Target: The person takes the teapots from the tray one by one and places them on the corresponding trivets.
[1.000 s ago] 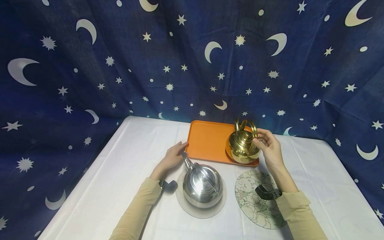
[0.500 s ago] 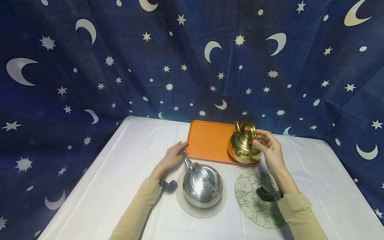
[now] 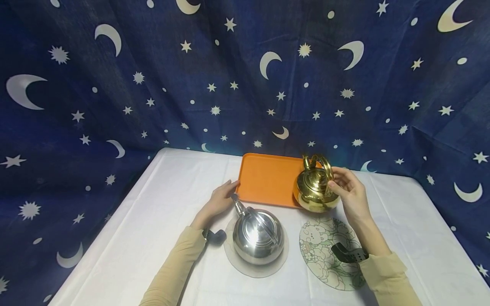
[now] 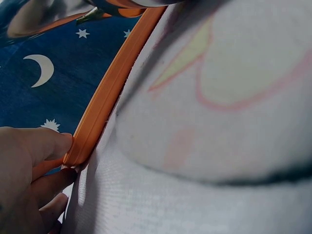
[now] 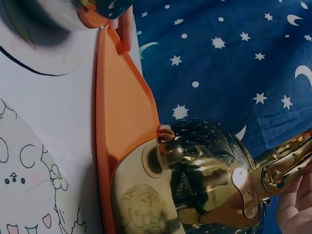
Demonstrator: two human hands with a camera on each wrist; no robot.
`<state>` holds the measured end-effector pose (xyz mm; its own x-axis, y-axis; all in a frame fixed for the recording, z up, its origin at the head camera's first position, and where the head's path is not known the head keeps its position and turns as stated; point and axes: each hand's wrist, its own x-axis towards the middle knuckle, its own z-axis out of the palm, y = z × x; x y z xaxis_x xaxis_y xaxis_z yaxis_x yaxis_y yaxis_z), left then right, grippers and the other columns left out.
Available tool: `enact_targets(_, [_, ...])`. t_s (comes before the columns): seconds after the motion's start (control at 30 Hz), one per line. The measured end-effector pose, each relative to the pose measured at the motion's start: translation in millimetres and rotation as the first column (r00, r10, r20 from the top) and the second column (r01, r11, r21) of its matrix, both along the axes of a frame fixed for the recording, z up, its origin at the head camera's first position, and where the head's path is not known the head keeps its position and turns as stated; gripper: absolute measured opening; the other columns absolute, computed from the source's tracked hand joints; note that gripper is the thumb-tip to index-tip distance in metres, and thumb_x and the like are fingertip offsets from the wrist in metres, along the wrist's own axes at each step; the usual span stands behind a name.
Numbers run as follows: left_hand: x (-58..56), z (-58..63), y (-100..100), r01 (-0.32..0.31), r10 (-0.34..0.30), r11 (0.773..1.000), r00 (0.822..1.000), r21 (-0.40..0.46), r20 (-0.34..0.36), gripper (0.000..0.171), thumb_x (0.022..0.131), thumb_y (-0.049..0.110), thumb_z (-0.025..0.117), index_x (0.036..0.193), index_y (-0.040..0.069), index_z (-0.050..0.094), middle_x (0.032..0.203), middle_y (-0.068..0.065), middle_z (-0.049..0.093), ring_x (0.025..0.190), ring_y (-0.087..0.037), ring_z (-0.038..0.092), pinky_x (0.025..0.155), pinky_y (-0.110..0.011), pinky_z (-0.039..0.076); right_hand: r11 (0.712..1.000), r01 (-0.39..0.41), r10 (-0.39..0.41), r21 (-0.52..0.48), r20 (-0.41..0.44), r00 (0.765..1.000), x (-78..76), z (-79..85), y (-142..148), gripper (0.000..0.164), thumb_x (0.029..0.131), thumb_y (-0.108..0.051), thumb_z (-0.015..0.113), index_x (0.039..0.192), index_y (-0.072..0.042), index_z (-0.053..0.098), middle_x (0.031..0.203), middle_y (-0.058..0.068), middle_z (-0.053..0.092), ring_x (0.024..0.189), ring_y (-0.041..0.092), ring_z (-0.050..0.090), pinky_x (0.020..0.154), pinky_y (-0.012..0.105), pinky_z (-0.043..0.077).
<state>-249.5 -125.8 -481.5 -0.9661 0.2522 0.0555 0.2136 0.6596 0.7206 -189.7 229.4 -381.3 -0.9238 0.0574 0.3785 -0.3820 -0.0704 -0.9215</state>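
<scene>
My right hand [image 3: 354,191] grips the arched handle of a shiny gold kettle [image 3: 315,204], its spout pointing to the back. The kettle overlaps the right end of an orange tray [image 3: 264,178] and hides its front right corner. In the right wrist view, the kettle's gold body [image 5: 219,190] fills the lower right, with fingers [image 5: 292,207] by the handle. My left hand [image 3: 220,199] pinches the tray's left edge. The left wrist view shows its thumb and fingers on either side of the tray corner [image 4: 85,136].
A silver kettle [image 3: 258,246] stands on a round pale mat [image 3: 264,273] in front of the tray, spout towards my left hand. A round mat with cartoon drawings [image 3: 321,255] lies under my right wrist. A blue star-patterned curtain [image 3: 229,63] hangs behind the white-covered table [image 3: 172,182].
The gold kettle and my right hand have moved to the right and slightly nearer me, uncovering more of the tray. My left hand and the silver kettle have stayed in place.
</scene>
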Motion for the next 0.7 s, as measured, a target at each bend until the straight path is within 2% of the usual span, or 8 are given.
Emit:
enact_targets(0.37, [-2.2,-0.8,0,-0.002,0.002,1.000,1.000,-0.011,0.000,0.051,0.093,0.021,0.053,0.143,0.013,0.046,0.149,-0.011,0.045,0.145,-0.033,0.031,0.118,-0.057,0.022,1.000,-0.009,0.008,-0.020,-0.022,1.000,16.4,8.0,1,0.034,0.087,0.016,0.054,0.117,0.002,0.061,0.092,-0.005,0.066,0.085,0.007,0.057,0.077,0.016,0.047])
enact_targets(0.7, [-3.6,-2.4,0,0.008,-0.008,1.000,1.000,-0.025,-0.001,0.051,0.094,0.022,0.054,0.143,0.014,0.046,0.150,-0.013,0.044,0.145,-0.033,0.030,0.119,-0.057,0.022,0.999,-0.024,0.024,-0.032,-0.021,0.999,33.1,10.7,4,0.035,0.087,0.018,0.052,0.115,0.001,0.061,0.091,-0.004,0.066,0.083,0.007,0.057,0.074,0.015,0.048])
